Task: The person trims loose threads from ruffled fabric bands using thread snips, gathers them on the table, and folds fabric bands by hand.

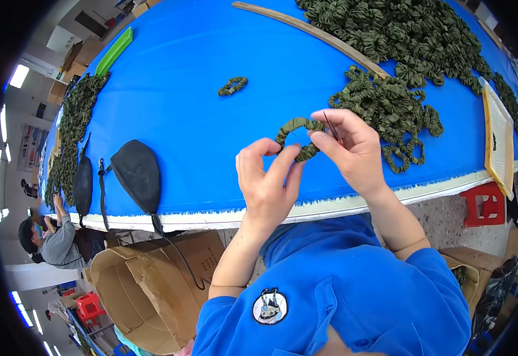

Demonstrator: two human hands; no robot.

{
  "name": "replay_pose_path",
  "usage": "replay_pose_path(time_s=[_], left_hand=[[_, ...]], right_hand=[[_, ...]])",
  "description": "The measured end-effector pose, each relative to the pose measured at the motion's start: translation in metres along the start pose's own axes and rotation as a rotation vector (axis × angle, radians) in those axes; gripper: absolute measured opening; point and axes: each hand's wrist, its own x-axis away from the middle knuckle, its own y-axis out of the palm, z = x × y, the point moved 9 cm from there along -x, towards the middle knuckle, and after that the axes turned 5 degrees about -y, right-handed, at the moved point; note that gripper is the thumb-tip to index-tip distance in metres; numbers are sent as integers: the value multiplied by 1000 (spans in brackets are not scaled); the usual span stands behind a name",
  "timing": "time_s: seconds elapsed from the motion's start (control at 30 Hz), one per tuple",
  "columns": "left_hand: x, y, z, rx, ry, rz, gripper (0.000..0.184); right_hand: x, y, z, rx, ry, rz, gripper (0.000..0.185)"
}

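Over the table's near edge I hold a dark green fabric scrunchie (294,125) up between both hands. My left hand (266,181) pinches its lower left side. The thumb and fingers of my right hand (356,151) are closed at its right side. Thin pointed snips (329,123) stick up from the right fingers, with a bit of red near the thumb; most of the tool is hidden. A short dark thread seems to stand inside the ring. Beyond my hands a single scrunchie (233,86) lies on the blue tabletop (193,136). To the right is a loose pile of scrunchies (383,107).
A large scrunchie heap (401,35) lies behind a wooden strip (312,29). At left are a black mesh bag (137,172), a green tray (115,52) and a co-worker (63,240). A yellow-edged tray (498,136), red stool (483,204) and cardboard box (152,285) stand nearby.
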Motion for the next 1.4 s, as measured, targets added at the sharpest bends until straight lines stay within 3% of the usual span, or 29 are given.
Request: replay_pose_path(time_s=[0.1, 0.17, 0.2, 0.53, 0.67, 0.83, 1.0, 1.17, 1.4], left_hand=[[1, -4, 2, 57, -26, -13, 27], [-4, -18, -21, 505, -228, 147, 26], [-5, -19, -20, 507, -228, 146, 26], [-3, 9, -26, 541, -529, -268, 20], [7, 26, -25, 1209, -663, -311, 16], [-1, 26, -15, 1306, -621, -191, 14], [-2, 21, -21, 1212, -542, -142, 12], [-4, 14, -21, 1037, -521, -108, 11], [-7, 7, -14, 796, -400, -139, 11]], right_hand=[[0, 2, -12, 57, -13, 6, 23], [1, 2, -14, 41, 4, 16, 22], [2, 2, -15, 43, 4, 16, 22], [2, -1, -22, 68, -33, 44, 19], [-4, 7, -8, 41, 75, -22, 15], [2, 17, 11, -20, 76, -50, 14], [1, 13, -25, 317, -128, -17, 21], [9, 15, -52, 456, -362, -65, 26], [12, 23, -60, 557, -398, -179, 28]])
